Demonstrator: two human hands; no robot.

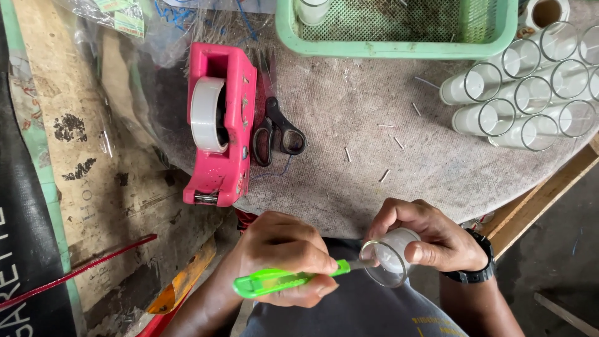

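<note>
I see my left hand [284,259] with its fingers wrapped tight around a green utility knife [281,281], the blade tip reaching into the mouth of a small glass candle cup [393,253]. My right hand [430,240] grips that cup, fingers curled around its wall, just off the near edge of the round tabletop [349,112]. Both hands hover over my lap, clear of the rim. Ahead, the middle of the tabletop lies open but for scattered wick bits. A pink tape dispenser [218,125] and scissors [277,125] sit left, stacked glass cups [524,93] right, a green basket [399,28] at the far edge.
</note>
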